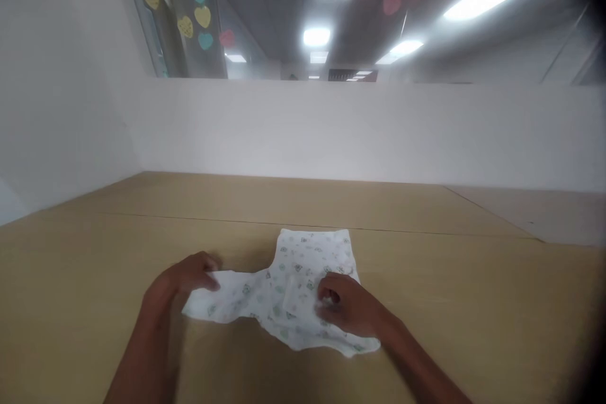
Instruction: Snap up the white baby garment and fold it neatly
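Note:
A white baby shirt (pixel 303 271) with a small green and grey print lies on the table in front of me. One sleeve stretches out to the left, and a folded layer of cloth lies over its middle. At the end of that sleeve is my left hand (pixel 189 274), its thumb on top of the cloth and its fingers bent at the upper edge. My right hand (pixel 350 303) rests over the right half of the shirt, fingers curled and thumb closed towards them on the cloth. The palm hides the fabric beneath it.
The wooden table (pixel 473 303) has a seam across it behind the shirt. A white wall (pixel 360 132) rises at its back, and another white wall (pixel 71 88) stands on the left. Above is a glass pane with coloured paper hearts (pixel 202 16).

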`<control>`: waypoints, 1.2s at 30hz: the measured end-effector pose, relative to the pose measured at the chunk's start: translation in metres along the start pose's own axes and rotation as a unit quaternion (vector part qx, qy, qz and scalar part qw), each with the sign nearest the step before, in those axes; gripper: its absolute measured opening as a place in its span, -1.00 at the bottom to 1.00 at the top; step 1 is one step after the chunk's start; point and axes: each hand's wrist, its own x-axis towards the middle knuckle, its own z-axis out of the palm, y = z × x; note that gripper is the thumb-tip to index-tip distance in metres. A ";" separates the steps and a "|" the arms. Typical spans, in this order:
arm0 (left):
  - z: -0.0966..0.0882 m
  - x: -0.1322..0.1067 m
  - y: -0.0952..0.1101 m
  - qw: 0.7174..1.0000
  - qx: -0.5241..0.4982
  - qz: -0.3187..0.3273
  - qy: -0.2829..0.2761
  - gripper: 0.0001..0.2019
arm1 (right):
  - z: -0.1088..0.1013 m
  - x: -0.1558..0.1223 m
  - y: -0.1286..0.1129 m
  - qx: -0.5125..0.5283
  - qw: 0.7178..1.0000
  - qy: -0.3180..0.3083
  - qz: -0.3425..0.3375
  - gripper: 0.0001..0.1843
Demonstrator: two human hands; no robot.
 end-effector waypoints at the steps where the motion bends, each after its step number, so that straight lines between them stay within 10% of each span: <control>1: -0.004 -0.004 -0.001 1.000 -0.025 0.008 0.006 -0.68 | 0.001 -0.001 0.000 -0.004 1.000 0.011 -0.005 -0.85; 9: 0.019 -0.016 0.087 0.892 -0.434 0.129 -0.008 -0.62 | 0.016 0.008 -0.016 0.350 0.933 0.064 0.055 -0.55; 14: 0.063 -0.012 0.143 0.745 -0.534 0.275 -0.291 -0.39 | 0.012 0.012 -0.019 0.530 0.828 0.059 0.172 -0.40; 17: 0.068 -0.012 0.143 0.780 -0.485 0.296 -0.261 -0.54 | 0.003 0.011 -0.012 0.510 0.830 0.077 0.211 -0.39; 23: 0.067 -0.002 0.128 0.883 -0.317 0.277 -0.208 -0.81 | -0.015 0.002 0.009 0.104 0.978 0.035 0.180 -0.83; 29: 0.074 0.001 0.125 0.901 -0.236 0.285 -0.228 -0.79 | -0.018 -0.005 0.011 0.021 0.986 0.013 0.163 -0.59; 36: 0.064 -0.009 0.102 0.938 -0.015 0.327 -0.111 -0.42 | -0.013 -0.006 0.007 -0.060 0.991 0.053 0.110 -0.67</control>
